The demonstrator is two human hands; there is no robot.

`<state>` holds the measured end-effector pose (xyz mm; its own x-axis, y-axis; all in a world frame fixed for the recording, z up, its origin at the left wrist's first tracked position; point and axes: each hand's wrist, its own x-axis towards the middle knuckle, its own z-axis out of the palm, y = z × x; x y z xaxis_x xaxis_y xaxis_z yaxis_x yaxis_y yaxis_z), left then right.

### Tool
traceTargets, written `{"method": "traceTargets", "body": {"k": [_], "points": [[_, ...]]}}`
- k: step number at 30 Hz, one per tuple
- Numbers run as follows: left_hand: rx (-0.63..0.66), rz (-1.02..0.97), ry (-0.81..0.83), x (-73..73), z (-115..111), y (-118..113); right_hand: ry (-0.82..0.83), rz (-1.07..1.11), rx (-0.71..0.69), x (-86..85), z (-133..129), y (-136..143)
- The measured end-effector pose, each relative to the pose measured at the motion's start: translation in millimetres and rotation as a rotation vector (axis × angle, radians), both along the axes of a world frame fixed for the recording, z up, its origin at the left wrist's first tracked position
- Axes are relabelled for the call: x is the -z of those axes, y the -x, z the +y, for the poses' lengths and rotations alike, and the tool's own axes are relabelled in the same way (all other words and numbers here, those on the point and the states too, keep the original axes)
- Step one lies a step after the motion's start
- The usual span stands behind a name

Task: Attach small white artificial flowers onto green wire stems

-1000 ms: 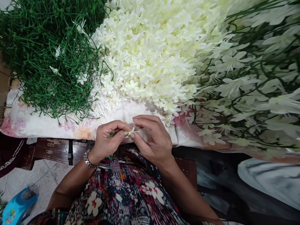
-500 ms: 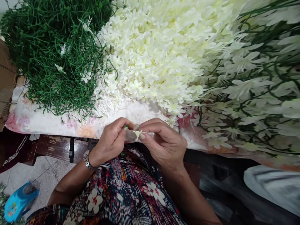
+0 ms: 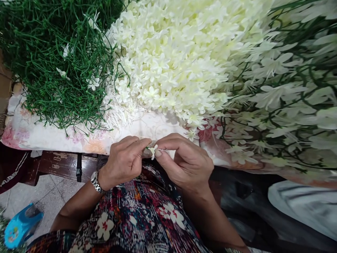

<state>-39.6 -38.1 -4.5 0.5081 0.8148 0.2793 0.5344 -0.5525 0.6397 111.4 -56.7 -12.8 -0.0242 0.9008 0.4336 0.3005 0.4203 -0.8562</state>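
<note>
Your left hand point(image 3: 123, 161) at 7 o'clock and right hand point(image 3: 185, 161) at 5 o'clock meet fingertip to fingertip, both pinched, wrists bent inward.

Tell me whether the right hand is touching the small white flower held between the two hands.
Touching. The head view shows the right hand pinching the small white flower at its fingertips, with the left hand closing in on it from the other side.

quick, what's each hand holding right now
Left hand: closed, fingertips pinched at the small white flower; what it grips is hidden.
Right hand: closed, pinching the same small white flower.
</note>
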Motion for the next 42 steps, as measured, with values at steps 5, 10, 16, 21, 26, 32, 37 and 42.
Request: {"method": "traceTargets", "body": {"k": [5,10,16,21,26,32,37,42], "points": [[0.02,0.068,-0.006,0.2,0,2,-0.046,-0.135,0.019,1.8,0,0],[0.06,0.064,0.016,-0.8,1,5,-0.063,-0.171,0.024,5.4,-1,1],[0.057,0.04,0.013,9.9,6,3,-0.029,-0.188,0.013,14.5,3,1],[0.038,0.003,-0.003,16.0,9,-1,-0.013,-0.182,0.028,21.1,6,0],[0.021,0.027,-0.017,16.5,9,-3,-0.012,-0.176,0.01,23.2,7,1],[0.001,0.073,-0.025,18.9,9,-4,0.027,-0.187,0.005,25.0,6,0],[0.003,0.097,-0.003,18.5,9,-5,0.027,-0.202,0.013,25.3,5,0],[-0.009,0.101,0.003,18.6,9,-6,0.041,-0.216,0.021,24.2,5,1]]}}
